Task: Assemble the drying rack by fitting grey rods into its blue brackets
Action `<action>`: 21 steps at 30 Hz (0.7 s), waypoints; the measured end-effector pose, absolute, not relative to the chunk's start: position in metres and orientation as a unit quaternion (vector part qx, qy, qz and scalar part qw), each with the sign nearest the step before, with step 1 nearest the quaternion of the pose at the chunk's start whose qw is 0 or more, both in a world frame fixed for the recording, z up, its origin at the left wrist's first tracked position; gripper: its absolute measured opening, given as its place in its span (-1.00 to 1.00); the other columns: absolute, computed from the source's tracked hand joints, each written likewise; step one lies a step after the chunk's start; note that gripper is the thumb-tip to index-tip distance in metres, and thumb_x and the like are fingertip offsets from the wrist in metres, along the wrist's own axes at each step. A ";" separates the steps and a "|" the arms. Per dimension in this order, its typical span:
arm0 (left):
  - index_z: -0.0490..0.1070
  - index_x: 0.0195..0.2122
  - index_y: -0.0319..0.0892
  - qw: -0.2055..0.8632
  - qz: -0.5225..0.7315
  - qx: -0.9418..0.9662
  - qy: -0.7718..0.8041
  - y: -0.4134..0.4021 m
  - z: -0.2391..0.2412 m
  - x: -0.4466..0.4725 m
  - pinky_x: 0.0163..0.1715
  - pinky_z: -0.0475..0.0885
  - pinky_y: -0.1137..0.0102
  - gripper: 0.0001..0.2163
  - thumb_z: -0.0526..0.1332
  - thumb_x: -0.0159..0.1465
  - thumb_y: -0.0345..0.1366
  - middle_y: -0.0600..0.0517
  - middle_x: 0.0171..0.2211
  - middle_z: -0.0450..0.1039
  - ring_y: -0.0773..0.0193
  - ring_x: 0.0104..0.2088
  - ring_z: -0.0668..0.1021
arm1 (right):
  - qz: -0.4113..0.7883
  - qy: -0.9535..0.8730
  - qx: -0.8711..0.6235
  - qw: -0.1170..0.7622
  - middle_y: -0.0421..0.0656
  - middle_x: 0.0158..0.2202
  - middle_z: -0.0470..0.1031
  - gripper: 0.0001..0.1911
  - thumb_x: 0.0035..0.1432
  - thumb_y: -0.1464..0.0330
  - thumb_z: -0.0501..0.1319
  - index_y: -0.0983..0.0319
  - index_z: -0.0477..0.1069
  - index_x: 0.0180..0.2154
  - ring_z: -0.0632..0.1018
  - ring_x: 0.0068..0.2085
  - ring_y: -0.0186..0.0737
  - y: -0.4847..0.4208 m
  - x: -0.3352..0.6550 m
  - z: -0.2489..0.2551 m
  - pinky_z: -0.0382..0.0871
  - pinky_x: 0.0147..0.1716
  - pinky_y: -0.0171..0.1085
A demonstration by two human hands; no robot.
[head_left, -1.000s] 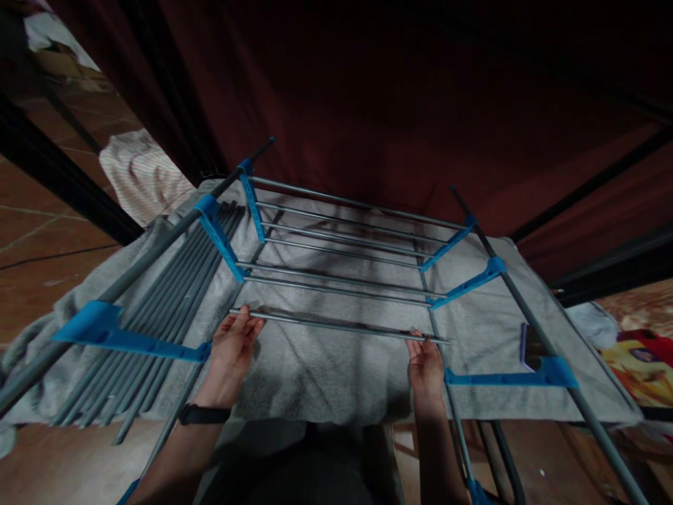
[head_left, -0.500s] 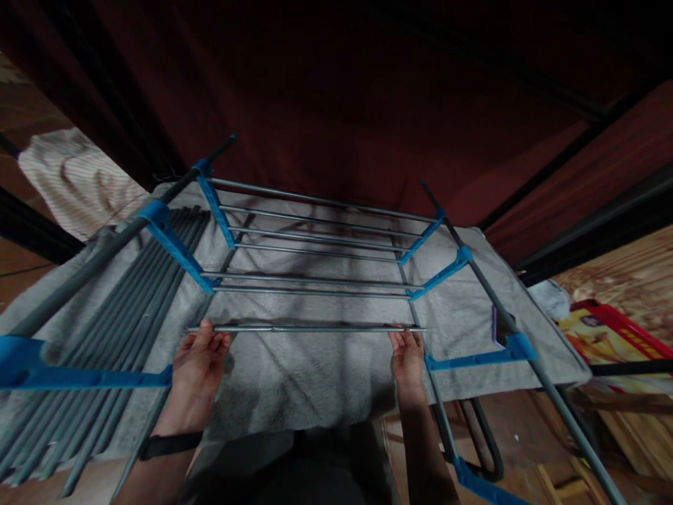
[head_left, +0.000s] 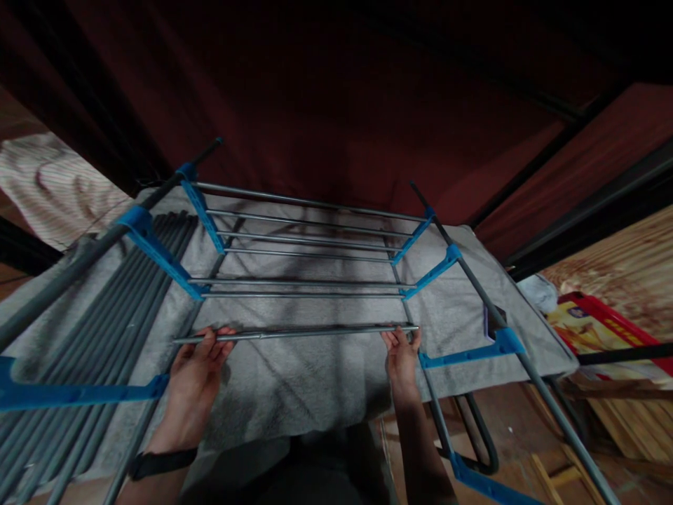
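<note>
A thin grey metal rod (head_left: 315, 332) lies crosswise between my hands, tilted slightly down to the left. My left hand (head_left: 202, 361) grips it near its left end, fingers closed round it. Close to the right end, my right hand (head_left: 402, 354) pinches the same rod. Around them stands a rack frame of grey tubes with blue plastic brackets, among them a left bracket (head_left: 162, 256) and a right bracket (head_left: 473, 353). Several crossbars (head_left: 305, 284) span the brackets beyond my hands. The held rod is apart from the nearest right bracket.
Several loose grey tubes (head_left: 120, 330) lie side by side at the left on the grey cloth (head_left: 294, 393). A phone (head_left: 495, 320) rests on the cloth at the right. Beyond it are a red and yellow package (head_left: 599, 326) and a dark red curtain (head_left: 315, 105) behind.
The rod's left end has dropped a little and shifted left with my left hand. My right hand keeps its pinch. The whole view has moved slightly.
</note>
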State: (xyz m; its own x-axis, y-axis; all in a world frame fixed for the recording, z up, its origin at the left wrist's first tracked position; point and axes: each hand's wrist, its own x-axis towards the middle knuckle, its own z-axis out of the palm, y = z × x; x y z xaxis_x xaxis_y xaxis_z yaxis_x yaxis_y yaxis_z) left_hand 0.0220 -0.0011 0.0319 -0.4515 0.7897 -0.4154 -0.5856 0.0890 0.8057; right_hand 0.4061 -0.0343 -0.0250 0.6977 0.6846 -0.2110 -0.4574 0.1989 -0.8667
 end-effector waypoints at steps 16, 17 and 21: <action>0.48 -0.36 -0.18 0.507 0.665 0.113 0.536 0.001 0.032 0.022 -0.30 0.56 0.48 -0.91 0.33 0.19 -0.49 0.03 -0.38 0.59 0.31 -0.35 0.63 | 0.348 -0.099 -0.506 0.783 -0.37 -0.26 0.54 -0.42 0.00 0.35 0.39 -0.01 0.19 0.01 0.61 -0.25 -0.33 -0.034 0.404 -0.028 0.62 -0.16 -0.19; 0.48 -0.35 -0.18 0.508 0.666 0.118 0.533 0.002 0.031 0.023 -0.30 0.56 0.47 -0.91 0.32 0.19 -0.50 0.02 -0.37 0.59 0.30 -0.34 0.63 | 0.351 -0.098 -0.505 0.783 -0.38 -0.27 0.55 -0.44 0.01 0.35 0.38 -0.02 0.19 0.00 0.61 -0.24 -0.34 -0.034 0.403 -0.028 0.61 -0.15 -0.20; 0.49 -0.31 -0.18 0.511 0.672 0.121 0.523 0.001 0.031 0.030 -0.25 0.57 0.42 -0.90 0.33 0.19 -0.48 0.01 -0.36 0.61 0.27 -0.29 0.65 | 0.355 -0.091 -0.498 0.786 -0.41 -0.29 0.57 -0.45 0.01 0.35 0.37 -0.03 0.19 -0.01 0.62 -0.24 -0.38 -0.035 0.402 -0.025 0.59 -0.13 -0.25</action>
